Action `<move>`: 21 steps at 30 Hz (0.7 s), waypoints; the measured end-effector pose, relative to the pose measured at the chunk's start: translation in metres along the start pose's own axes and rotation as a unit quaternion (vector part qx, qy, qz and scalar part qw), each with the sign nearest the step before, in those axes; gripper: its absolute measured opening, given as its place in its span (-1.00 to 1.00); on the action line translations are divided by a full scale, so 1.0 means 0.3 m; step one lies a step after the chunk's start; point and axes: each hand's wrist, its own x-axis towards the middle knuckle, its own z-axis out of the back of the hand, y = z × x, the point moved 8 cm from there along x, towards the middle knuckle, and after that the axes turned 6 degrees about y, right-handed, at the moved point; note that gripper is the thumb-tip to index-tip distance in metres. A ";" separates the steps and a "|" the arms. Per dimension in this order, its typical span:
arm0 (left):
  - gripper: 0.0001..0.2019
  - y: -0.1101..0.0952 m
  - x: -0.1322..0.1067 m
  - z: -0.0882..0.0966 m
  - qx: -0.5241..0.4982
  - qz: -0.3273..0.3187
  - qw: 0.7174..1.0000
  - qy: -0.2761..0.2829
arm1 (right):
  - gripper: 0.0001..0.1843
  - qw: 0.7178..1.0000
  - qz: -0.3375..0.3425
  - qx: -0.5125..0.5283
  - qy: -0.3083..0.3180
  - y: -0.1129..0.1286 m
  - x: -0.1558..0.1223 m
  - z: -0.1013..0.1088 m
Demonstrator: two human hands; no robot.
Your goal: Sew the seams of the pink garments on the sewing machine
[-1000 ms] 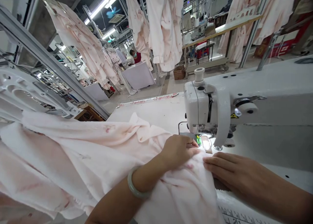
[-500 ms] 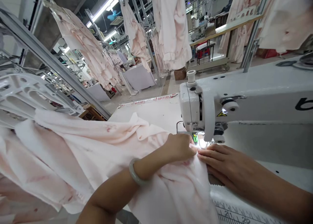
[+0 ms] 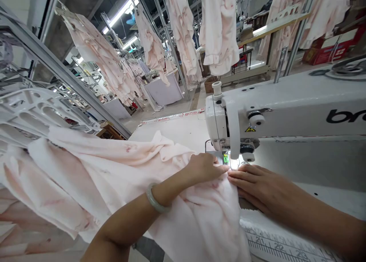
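Observation:
A pale pink printed garment [image 3: 114, 174] lies bunched across the sewing table and trails off its left side. My left hand [image 3: 204, 167], with a jade bangle on the wrist, presses down on the cloth just in front of the needle, its fingers curled onto the fabric. My right hand [image 3: 254, 184] lies flat with fingers stretched out along the cloth's right edge, fingertips meeting the left hand under the lit needle area [image 3: 233, 163]. The white sewing machine [image 3: 286, 109] stands directly behind both hands.
A measuring scale [image 3: 274, 246] is printed on the table's near edge. White plastic racks [image 3: 37, 113] stand at the left. More pink garments [image 3: 219, 29] hang from overhead rails, with other work tables [image 3: 164, 90] and a cardboard box behind.
Both hands stay on the cloth at the needle. The view has shifted, so the machine sits further left and more of its arm shows on the right.

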 end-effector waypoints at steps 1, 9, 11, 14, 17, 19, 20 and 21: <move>-0.50 0.006 -0.003 -0.001 -0.002 0.004 1.000 -0.002 | -0.54 1.000 0.000 0.001 0.000 0.000 -0.001 0.001; -0.78 0.036 0.001 -0.036 -0.051 -0.028 0.996 -0.064 | -0.54 1.000 -0.004 0.015 0.017 0.002 0.003 0.003; -0.91 0.035 0.002 -0.036 -0.059 -0.030 0.995 -0.078 | -0.50 1.000 -0.002 0.007 0.012 0.004 0.006 0.008; -0.89 0.035 0.000 -0.028 -0.064 -0.022 0.993 -0.096 | -0.51 1.000 -0.002 -0.009 0.011 -0.002 0.002 0.006; -0.84 0.038 0.001 -0.027 -0.073 -0.018 0.993 -0.096 | -0.58 1.000 0.002 -0.017 0.020 -0.011 -0.006 -0.006; -0.86 0.040 0.004 -0.032 -0.077 -0.023 0.993 -0.090 | -0.60 1.000 0.003 -0.021 0.018 -0.015 -0.009 -0.011; -0.87 0.041 0.005 -0.036 -0.077 -0.028 0.993 -0.087 | -0.60 1.000 0.003 -0.022 0.013 -0.016 -0.010 -0.010; -0.87 0.041 0.006 -0.038 -0.078 -0.031 0.993 -0.085 | -0.60 1.000 0.000 -0.023 0.008 -0.017 -0.010 -0.010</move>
